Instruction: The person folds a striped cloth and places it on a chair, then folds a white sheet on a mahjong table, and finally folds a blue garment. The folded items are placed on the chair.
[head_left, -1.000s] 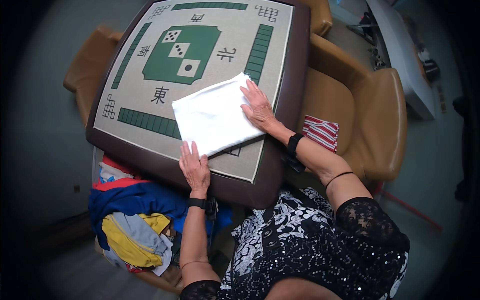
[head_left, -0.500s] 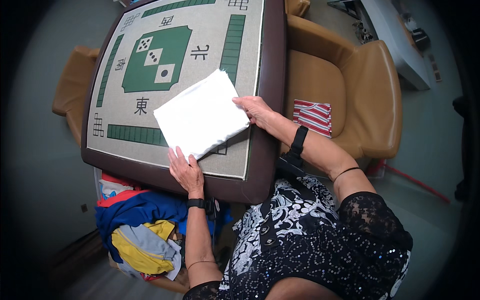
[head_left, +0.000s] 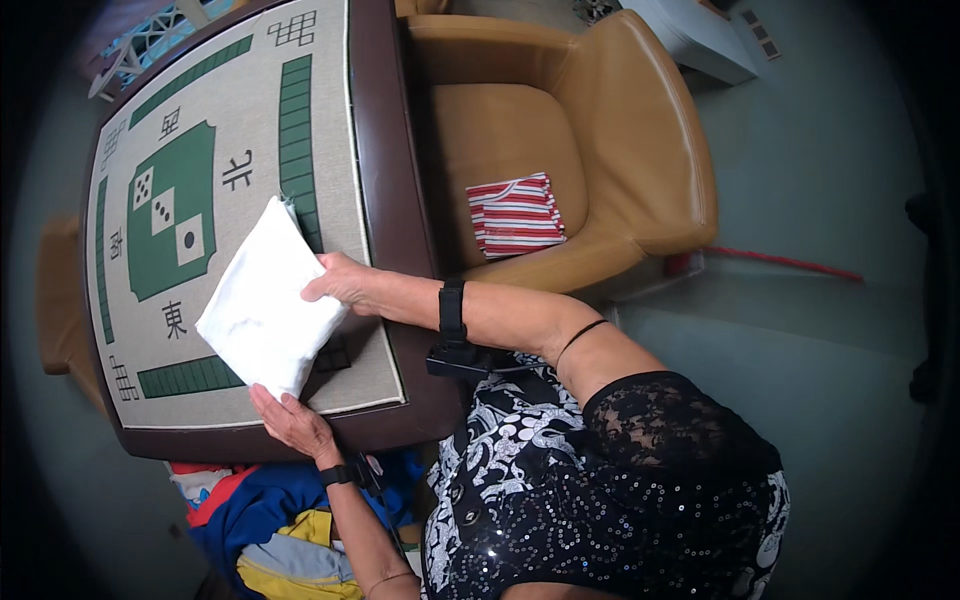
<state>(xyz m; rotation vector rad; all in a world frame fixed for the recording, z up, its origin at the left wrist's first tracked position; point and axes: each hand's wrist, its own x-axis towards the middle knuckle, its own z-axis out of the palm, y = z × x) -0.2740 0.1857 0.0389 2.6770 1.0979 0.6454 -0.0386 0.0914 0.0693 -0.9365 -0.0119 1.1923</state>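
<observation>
A folded white cloth (head_left: pixel 262 302) lay on the game table (head_left: pixel 385 200), on its tan mat with green strips and a green middle patch. The right hand (head_left: pixel 345 285) held the cloth at its right edge, with the fingers curled over the edge and the thumb tucked under it. The left hand (head_left: pixel 290 420) was at the near corner of the cloth, fingers spread out flat and touching that corner from below (I could not tell if it was pinching the cloth). Both wrists had black bands on them.

A tan armchair (head_left: pixel 610 150) stood just beside the table on the right. A folded red and white striped cloth (head_left: pixel 515 213) rested on its seat. Below the table's near edge was a pile of clothes (head_left: pixel 270 530) in blue, yellow and red.
</observation>
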